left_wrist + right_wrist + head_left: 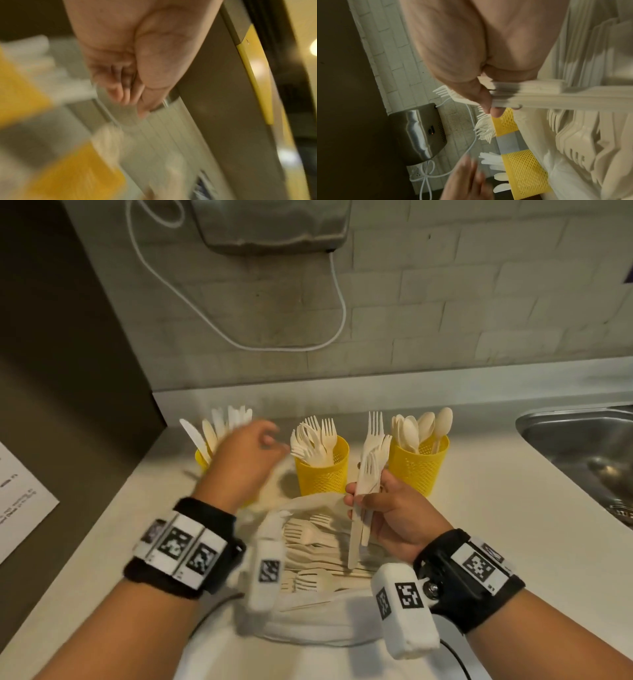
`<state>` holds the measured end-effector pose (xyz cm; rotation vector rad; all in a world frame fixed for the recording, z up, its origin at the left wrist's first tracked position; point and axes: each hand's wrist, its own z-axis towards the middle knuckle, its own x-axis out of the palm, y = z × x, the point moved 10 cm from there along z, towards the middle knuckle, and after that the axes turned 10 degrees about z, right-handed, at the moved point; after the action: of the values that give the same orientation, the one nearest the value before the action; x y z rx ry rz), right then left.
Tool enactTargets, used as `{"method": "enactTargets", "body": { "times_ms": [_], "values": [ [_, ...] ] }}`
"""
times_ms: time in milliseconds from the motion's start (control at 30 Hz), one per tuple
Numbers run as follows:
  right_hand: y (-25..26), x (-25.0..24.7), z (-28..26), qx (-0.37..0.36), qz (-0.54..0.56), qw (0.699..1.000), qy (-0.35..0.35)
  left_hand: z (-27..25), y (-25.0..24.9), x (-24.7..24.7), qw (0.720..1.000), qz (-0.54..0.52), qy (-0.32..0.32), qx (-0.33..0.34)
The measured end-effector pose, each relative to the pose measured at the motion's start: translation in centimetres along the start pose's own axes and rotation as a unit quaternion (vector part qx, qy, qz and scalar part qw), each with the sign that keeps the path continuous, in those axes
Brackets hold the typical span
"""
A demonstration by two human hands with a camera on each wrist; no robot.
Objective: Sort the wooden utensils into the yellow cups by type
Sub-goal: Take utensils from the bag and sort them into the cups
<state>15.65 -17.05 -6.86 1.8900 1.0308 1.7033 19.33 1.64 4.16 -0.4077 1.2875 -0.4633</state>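
Three yellow mesh cups stand in a row at the back of the counter. The left cup (201, 457) holds knives, the middle cup (323, 474) forks, the right cup (418, 470) spoons. My right hand (368, 493) grips a bundle of wooden forks (374, 446) upright between the middle and right cups; the right wrist view shows their handles (530, 93) pinched. My left hand (260, 440) is blurred over the left cup, fingers loosely curled, holding nothing (130, 92). More forks (315, 546) lie piled in a white cloth bag (308, 628) in front of me.
A steel sink (582, 440) is sunk into the counter at the right. A metal hand dryer (274, 224) with a white cable (342, 302) hangs on the brick wall behind. A dark panel with a paper sheet (20, 508) bounds the left.
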Motion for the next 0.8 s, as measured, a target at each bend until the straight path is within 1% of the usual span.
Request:
{"method": "enactTargets", "body": {
  "times_ms": [33,67,100,133,233,400,533,633,733,800],
  "values": [
    [-0.1,0.4,0.1,0.001,-0.009,1.0,0.01,-1.2,-1.8,2.9,0.996,-0.036,0.077,0.026],
    [-0.2,1.0,0.1,0.001,-0.02,0.999,0.025,-2.2,-3.2,5.5,0.987,-0.068,0.137,0.046],
    [-0.3,1.4,0.2,-0.003,-0.029,0.999,0.04,-3.0,-4.2,7.5,0.978,-0.101,0.173,0.055],
    [-0.2,1.8,0.2,-0.007,-0.035,0.998,0.052,-3.4,-4.7,8.8,0.971,-0.134,0.192,0.05],
    [-0.1,1.7,0.3,-0.011,-0.058,0.997,0.051,-3.5,-4.1,10.9,0.957,-0.219,0.19,0.005],
    [-0.3,1.5,0.3,-0.015,-0.064,0.996,0.065,-3.4,-3.0,11.7,0.933,-0.307,0.185,-0.045],
    [0.1,0.6,0.6,-0.042,-0.13,0.99,0.039,-3.8,-3.2,12.3,0.915,-0.346,0.204,-0.044],
    [0.0,0.3,0.4,-0.043,-0.161,0.985,0.042,-3.9,-3.1,12.5,0.905,-0.362,0.217,-0.045],
    [0.5,1.4,0.1,-0.06,-0.225,0.97,0.067,-3.3,-3.0,11.9,0.907,-0.374,0.188,-0.043],
    [1.3,2.6,0.2,-0.076,-0.245,0.962,0.089,-2.9,-3.2,11.1,0.913,-0.368,0.171,-0.032]
  ]
}}
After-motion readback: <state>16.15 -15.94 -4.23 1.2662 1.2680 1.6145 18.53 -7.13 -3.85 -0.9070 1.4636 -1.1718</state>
